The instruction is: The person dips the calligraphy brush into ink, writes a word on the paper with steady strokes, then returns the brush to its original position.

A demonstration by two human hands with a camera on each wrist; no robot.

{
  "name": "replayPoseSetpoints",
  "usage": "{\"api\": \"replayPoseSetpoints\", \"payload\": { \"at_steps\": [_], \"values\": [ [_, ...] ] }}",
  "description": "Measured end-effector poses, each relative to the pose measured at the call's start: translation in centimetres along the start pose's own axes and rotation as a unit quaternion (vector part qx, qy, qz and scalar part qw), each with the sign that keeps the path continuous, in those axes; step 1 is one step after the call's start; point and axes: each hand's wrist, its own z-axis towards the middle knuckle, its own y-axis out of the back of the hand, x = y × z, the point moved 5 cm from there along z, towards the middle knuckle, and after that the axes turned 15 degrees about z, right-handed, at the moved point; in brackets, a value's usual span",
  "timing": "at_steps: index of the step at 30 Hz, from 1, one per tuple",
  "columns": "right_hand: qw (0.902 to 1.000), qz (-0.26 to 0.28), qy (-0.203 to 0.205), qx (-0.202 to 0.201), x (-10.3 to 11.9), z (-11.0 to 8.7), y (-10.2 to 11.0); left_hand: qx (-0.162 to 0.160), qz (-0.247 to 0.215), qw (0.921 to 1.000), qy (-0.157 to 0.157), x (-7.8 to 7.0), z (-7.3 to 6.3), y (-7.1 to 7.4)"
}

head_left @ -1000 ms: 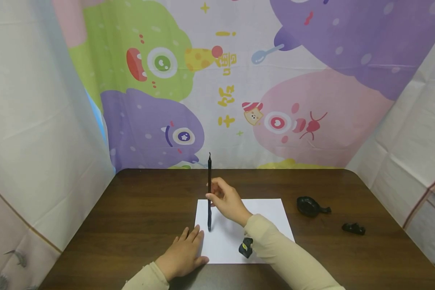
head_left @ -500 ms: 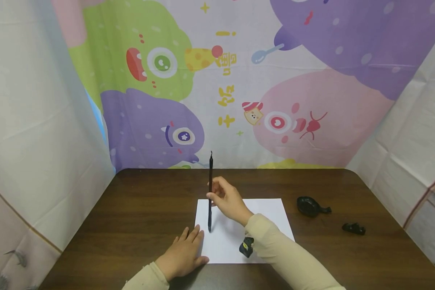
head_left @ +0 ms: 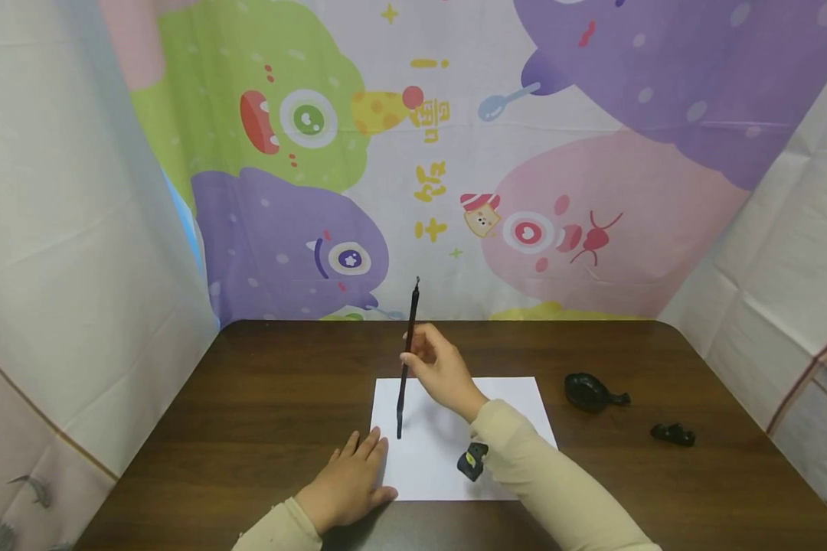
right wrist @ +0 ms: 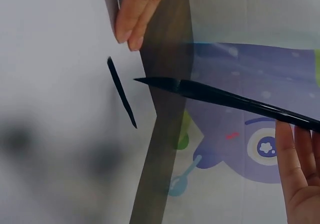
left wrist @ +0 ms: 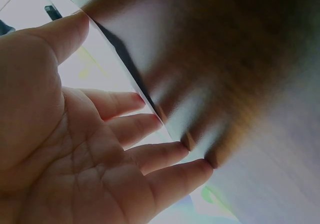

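My right hand (head_left: 449, 376) pinches a black writing brush (head_left: 409, 348) over the white sheet of paper (head_left: 441, 478). Tilted slightly to the right in the head view, the brush points its bristles down near the sheet's left side. In the right wrist view, the pointed bristles (right wrist: 157, 81) stand apart from a single black ink stroke (right wrist: 121, 91) on the paper. My left hand (head_left: 350, 478) lies with spread, straight fingers over the sheet's left edge. Only its fingertips (right wrist: 125, 33) appear in the right wrist view, near the stroke.
On the dark wooden table (head_left: 269, 390), a round black dish with a short handle (head_left: 588, 392) stands to the right of the paper. Farther right sits a small bumpy black piece (head_left: 672, 435). A printed cartoon curtain (head_left: 427, 275) hangs behind the table's back edge.
My right hand has risen slightly and shifted right. The brush's upper end leans right from near upright, while its lower end keeps about the same place. My left hand stays still.
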Motion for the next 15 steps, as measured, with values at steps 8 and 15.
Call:
{"api": "replayPoseSetpoints", "payload": {
  "at_steps": [8,15],
  "values": [
    [1.0000,0.007,0.007,-0.001,0.43,0.13,0.36,-0.001,0.001,1.0000,0.001,-0.01,-0.05,0.00],
    [0.9984,-0.035,0.045,-0.003,0.86,-0.12,0.54,-0.003,0.004,1.0000,0.001,-0.02,0.05,0.01]
  ]
}}
